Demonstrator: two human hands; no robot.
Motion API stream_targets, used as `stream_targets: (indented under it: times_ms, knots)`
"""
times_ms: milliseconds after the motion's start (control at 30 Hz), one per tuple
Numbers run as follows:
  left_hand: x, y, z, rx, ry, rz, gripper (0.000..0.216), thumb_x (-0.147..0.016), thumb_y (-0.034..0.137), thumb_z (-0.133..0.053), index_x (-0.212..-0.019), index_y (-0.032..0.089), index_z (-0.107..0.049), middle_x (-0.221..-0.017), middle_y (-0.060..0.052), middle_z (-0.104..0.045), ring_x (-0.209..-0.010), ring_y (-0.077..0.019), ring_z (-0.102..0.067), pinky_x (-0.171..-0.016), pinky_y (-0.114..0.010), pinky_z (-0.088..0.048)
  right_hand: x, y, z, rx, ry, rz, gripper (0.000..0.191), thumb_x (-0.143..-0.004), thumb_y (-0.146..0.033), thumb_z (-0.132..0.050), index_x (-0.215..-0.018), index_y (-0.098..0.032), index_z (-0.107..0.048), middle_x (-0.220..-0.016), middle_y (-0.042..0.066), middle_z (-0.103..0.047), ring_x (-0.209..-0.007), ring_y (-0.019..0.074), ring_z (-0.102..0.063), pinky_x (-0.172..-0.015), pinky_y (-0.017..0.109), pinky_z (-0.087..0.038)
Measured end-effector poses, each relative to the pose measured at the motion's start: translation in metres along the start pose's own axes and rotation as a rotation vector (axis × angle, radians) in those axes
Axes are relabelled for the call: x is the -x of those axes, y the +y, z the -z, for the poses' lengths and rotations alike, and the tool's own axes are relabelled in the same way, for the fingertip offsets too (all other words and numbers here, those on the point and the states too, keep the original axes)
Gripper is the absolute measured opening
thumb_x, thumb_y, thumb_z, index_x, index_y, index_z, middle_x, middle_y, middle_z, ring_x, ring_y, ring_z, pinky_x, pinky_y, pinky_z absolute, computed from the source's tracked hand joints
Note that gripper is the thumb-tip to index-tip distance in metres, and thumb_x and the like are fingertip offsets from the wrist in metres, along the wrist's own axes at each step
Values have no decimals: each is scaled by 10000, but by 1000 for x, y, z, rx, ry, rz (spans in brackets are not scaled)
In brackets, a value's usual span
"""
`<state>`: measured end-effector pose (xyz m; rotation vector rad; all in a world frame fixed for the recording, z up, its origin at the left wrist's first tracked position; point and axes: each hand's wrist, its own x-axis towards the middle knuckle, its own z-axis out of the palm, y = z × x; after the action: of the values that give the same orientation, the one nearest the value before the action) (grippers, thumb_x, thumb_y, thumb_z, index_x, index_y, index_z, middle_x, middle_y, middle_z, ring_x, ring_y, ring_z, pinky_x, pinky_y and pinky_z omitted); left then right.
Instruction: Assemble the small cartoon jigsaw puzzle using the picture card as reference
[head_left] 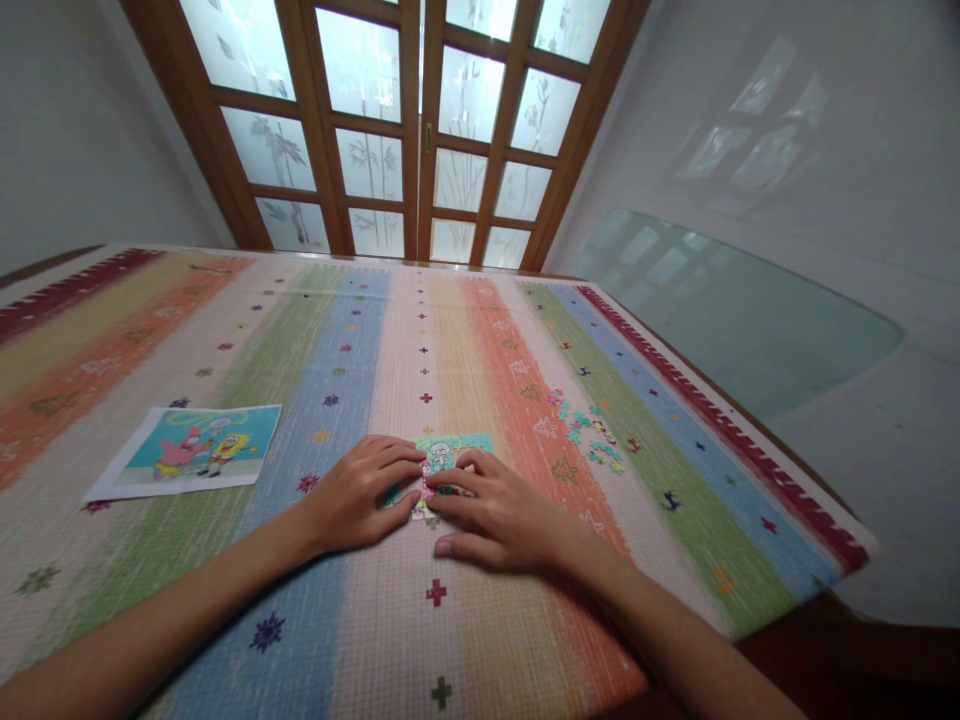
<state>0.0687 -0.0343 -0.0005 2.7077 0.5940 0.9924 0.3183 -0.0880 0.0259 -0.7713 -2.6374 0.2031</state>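
Note:
A partly assembled jigsaw puzzle (442, 450), mostly turquoise with a pale cartoon figure, lies flat on the striped tablecloth (405, 630) in front of me. My left hand (367, 492) rests over its left side, palm down, fingers stretched out and thumb near its lower edge. From the right, my right hand (499, 508) lies on the puzzle with its fingers apart, fingertips touching the pieces and the thumb on the cloth below. Both hands cover much of the puzzle, so its lower part is largely hidden.
Several loose puzzle pieces (596, 435) are scattered on the cloth to the right. A printed cartoon picture (202, 445) on white paper lies to the left. Beyond the table stand wooden doors with frosted panes (367, 160); a pale wall (847, 240) is at the right.

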Motion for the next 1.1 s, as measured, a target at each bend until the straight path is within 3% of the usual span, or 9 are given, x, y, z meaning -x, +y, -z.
stream_targets:
  times_ms: [467, 733, 1100]
  knots:
    - [-1, 1, 0, -21, -1, -13, 145, -958, 224, -622, -1092, 201, -674, -1108, -78, -763, -1055, -247, -701, -936, -436, -556, 0, 0, 0, -15, -45, -16, 416, -1043, -490, -567, -1294, -177, -674, -1355, 97, -689, -1144, 261, -593, -1063, 445, -453]
    - [0, 0, 0, -34, -16, -11, 132, -969, 244, -624, -1088, 201, -661, -1115, -77, -756, -1067, -252, -696, -942, -443, -551, 2, 4, -3, -186, 44, -96, 445, -992, -466, -655, -1309, -154, -642, -1290, 103, -720, -1146, 263, -587, -1031, 439, -488]
    - [0, 0, 0, -13, -12, -3, 158, -943, 234, -636, -1092, 210, -682, -1116, -78, -760, -1069, -254, -694, -953, -448, -548, -1, 3, -5, -39, 22, -15, 317, -1031, -415, -610, -1217, -178, -707, -1329, 107, -715, -1195, 233, -605, -1074, 438, -441]
